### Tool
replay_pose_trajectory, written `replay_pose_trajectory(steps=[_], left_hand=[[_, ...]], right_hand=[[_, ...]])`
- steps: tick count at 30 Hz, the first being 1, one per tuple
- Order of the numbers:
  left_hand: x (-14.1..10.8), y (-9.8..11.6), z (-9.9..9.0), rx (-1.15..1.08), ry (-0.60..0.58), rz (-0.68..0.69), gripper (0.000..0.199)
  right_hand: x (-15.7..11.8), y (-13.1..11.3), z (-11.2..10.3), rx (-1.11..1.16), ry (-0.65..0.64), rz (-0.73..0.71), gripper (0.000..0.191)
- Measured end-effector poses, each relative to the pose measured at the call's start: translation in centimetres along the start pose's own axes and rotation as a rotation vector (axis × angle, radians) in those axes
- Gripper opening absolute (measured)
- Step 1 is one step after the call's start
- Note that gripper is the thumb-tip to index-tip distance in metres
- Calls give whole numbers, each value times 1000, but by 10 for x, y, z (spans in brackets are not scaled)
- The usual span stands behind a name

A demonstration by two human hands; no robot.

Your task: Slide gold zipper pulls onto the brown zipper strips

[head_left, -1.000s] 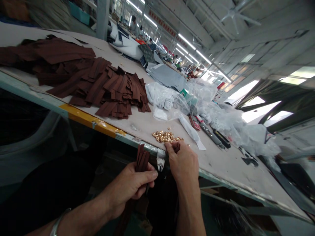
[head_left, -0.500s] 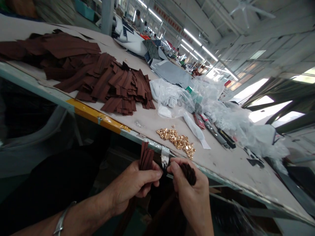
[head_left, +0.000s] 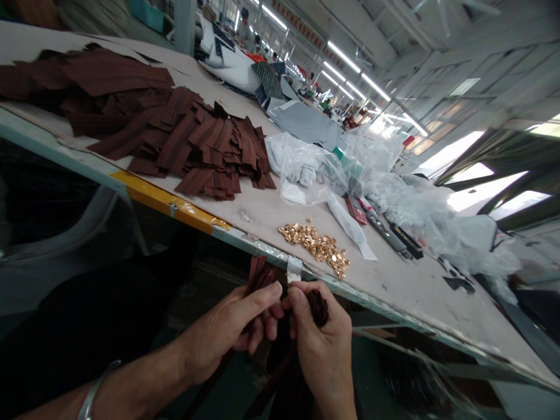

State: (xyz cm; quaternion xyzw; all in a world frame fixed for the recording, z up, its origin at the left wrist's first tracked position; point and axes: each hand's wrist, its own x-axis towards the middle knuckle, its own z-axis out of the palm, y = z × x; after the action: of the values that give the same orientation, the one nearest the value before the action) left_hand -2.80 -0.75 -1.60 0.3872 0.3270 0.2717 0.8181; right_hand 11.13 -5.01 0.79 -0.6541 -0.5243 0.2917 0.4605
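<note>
Brown zipper strips (head_left: 257, 273) stand up out of my left hand (head_left: 247, 315), whose fingers are wrapped round them just in front of the table edge. My right hand (head_left: 321, 332) is closed on a dark brown bunch of zipper strips (head_left: 318, 308), its thumb and forefinger pinched together close to the left fingertips. What lies in that pinch is too small to make out. Lengths of strip hang below both hands into shadow. Beyond the hands, gold zipper sliders (head_left: 317, 244) lie in a small heap on the table. A large pile of brown zipper strips (head_left: 188, 134) covers the table's left part.
The pale table (head_left: 394, 297) slants down to the right, with yellow tape (head_left: 157, 198) on its edge. Clear plastic bags (head_left: 306, 166), a white strip (head_left: 352, 228) and a dark grey tool (head_left: 387, 233) lie behind the sliders. Other people are far back.
My right hand has moved left, up against the fingers of my left hand. The left thumb has lifted and straightened. The view has shifted slightly.
</note>
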Motion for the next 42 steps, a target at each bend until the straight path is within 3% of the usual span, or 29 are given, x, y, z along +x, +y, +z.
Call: replay_pose_trajectory(steps=[3, 6, 9, 14, 17, 21, 26, 30, 33, 35, 37, 39, 42], left_hand=[[0, -1, -1, -43, -17, 3, 64], [2, -1, 0, -36, -10, 10, 67], [2, -2, 1, -10, 23, 8, 60], [-3, -2, 5, 152, 109, 75, 42], [-6, -1, 9, 219, 135, 132, 35], [-4, -5, 9, 177, 174, 194, 25], [-1, -5, 7, 361, 188, 310, 24], [1, -3, 8, 239, 120, 252, 24], [3, -5, 8, 42, 105, 154, 26], [5, -7, 8, -61, 143, 78, 26], [6, -8, 9, -117, 154, 17, 28], [6, -7, 10, -133, 141, -19, 30], [5, -6, 12, -156, 180, -16, 30]], right_hand=[[8, -1, 3, -21, 36, 6, 25], [14, 2, 3, -27, 78, -47, 20], [12, 6, 0, 40, 129, -41, 18], [-9, 7, -1, 213, 36, 71, 25], [-14, 5, 2, 312, 0, 104, 19], [-12, 10, -1, 242, 48, 62, 15], [-11, 18, -6, 214, 16, 73, 14], [-15, 20, -7, 61, 13, -134, 3], [-19, 22, -8, -87, 8, -397, 16], [-20, 23, -8, -107, 11, -470, 22], [-21, 24, -7, -33, 60, -402, 20], [-21, 24, -6, 111, 100, -224, 11], [-19, 24, -3, 304, 48, 10, 8]])
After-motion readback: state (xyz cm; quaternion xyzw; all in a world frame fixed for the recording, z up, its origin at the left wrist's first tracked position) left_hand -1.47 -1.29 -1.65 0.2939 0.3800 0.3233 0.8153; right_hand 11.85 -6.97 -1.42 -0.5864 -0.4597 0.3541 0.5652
